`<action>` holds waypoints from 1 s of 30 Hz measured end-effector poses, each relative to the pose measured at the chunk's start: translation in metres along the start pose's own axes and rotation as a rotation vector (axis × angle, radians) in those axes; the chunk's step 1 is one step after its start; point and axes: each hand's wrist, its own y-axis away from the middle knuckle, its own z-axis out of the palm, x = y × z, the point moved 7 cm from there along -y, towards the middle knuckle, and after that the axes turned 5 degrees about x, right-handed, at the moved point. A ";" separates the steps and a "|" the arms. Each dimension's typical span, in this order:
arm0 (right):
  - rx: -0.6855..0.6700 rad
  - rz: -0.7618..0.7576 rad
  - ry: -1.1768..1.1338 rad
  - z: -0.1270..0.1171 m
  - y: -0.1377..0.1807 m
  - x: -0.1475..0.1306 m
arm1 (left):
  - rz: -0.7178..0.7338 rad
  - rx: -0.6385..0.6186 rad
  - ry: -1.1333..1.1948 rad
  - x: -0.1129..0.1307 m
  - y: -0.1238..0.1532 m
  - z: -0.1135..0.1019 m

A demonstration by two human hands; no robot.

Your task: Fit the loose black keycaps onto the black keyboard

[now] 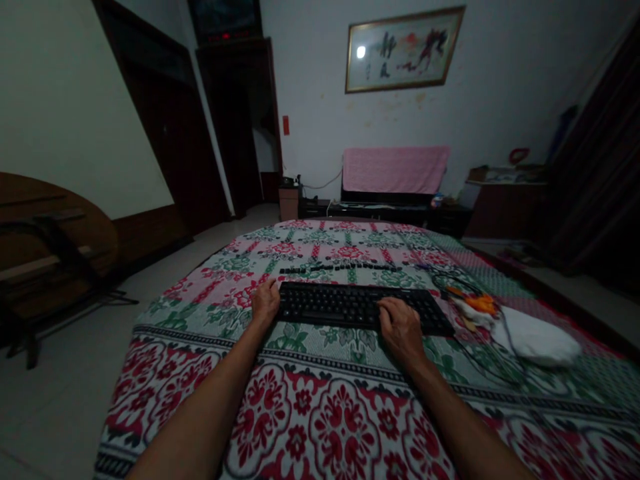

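A black keyboard (350, 305) lies across a bed covered with a red, green and white floral spread (310, 400). My left hand (265, 301) grips the keyboard's left end with curled fingers. Resting on the front edge of the keyboard right of its middle, my right hand (399, 328) has its fingers bent over the keys. A row of small black pieces (340, 268), perhaps loose keycaps, lies on the spread just beyond the keyboard.
A white cloth (535, 337) with an orange item (481, 303) and black cables lies right of the keyboard. A folded wooden table (50, 247) leans at the left. A pink-covered television stand (395, 177) and dark doorways are against the far wall.
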 end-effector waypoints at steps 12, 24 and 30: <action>-0.406 -0.125 -0.058 0.141 -0.087 -0.080 | 0.035 -0.131 0.071 -0.009 -0.016 0.015; -0.539 -0.101 0.115 0.225 -0.111 -0.086 | 0.066 -0.119 0.060 -0.007 -0.015 0.020; -0.574 -0.128 0.177 0.232 -0.114 -0.091 | 0.062 -0.116 0.077 -0.005 -0.014 0.018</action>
